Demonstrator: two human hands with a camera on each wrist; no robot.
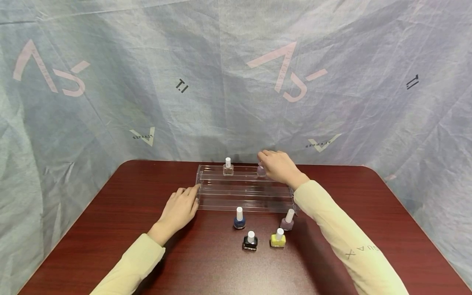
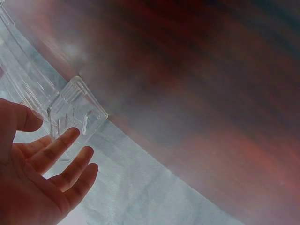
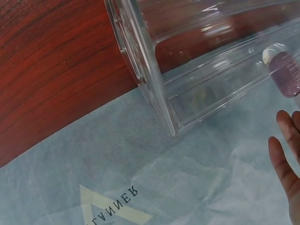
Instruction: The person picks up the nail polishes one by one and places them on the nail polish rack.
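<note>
Purple bottle pinched by right hand; spread left hand touches rack.

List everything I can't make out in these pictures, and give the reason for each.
Head view: the top of the lilac bottle, hidden by the right hand.
Head view: any lettering on the black bottle, too small to read.
Right wrist view: whether the fingers grip the bottle, cut off by the right edge.
Left wrist view: the clear rack's other end, cut off by the left edge.
</note>
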